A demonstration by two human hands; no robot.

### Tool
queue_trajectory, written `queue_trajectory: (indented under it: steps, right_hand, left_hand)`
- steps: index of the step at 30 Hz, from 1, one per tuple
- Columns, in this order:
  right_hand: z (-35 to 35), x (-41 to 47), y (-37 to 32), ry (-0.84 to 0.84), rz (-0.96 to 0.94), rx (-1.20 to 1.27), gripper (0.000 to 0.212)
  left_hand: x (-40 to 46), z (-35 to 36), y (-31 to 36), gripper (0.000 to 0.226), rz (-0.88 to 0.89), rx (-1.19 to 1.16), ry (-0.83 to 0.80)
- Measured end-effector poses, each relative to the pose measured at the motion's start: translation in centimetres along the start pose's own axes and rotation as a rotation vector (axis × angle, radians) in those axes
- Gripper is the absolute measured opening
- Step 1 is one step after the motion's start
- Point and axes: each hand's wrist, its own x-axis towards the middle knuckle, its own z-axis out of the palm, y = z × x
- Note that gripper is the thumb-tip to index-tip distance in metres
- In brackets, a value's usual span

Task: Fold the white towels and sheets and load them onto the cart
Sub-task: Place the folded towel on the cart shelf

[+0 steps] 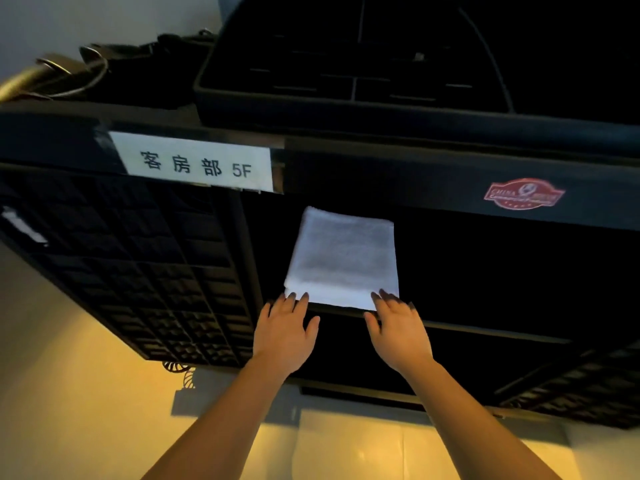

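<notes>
1. Left hand [282, 336], at 6 o'clock of frame: flat, fingers straight, tips touching the near left corner of the towel [343, 259]. Grasping nothing.
2. Right hand [398, 332], just at 3 o'clock of the left: likewise flat and released, fingertips on the near right corner.
3. Towel: white, folded square, lying on the dark shelf [467, 329] of the cart [381, 174], near edge at the shelf lip.
4. Handling, judged: soft, light, limp, prone to unfolding; best pushed flat-handed, or lifted with both hands under the near folded edge.
5. Label [197, 166] at 11 o'clock of the towel.
</notes>
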Motion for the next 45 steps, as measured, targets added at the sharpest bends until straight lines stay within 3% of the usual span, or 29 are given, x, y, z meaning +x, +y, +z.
queue_trajectory:
  steps: [8, 15, 29, 45]
  right_hand:
    - [-6.6, -7.6, -8.1, -0.042, -0.081, 0.157, 0.054]
    - [-7.3, -11.9, -15.6, -0.138, -0.24, 0.221, 0.049]
    - [-5.8, -21.5, -28.9, -0.326, -0.923, 0.159, 0.046]
    - [-4.9, -48.1, -40.3, -0.608, -1.7, 0.179, 0.047]
  left_hand:
    - [-9.7, -6.9, -2.0, 0.057, -0.13, -0.074, 0.122]
    - [-18.1, -8.3, -6.6, 0.059, -0.39, -0.136, 0.136]
    - [-38.2, -8.3, -8.8, 0.06, -1.089, -0.18, 0.253]
    - [-66.8, -6.4, -3.0, 0.059, -1.901, -0.138, 0.449]
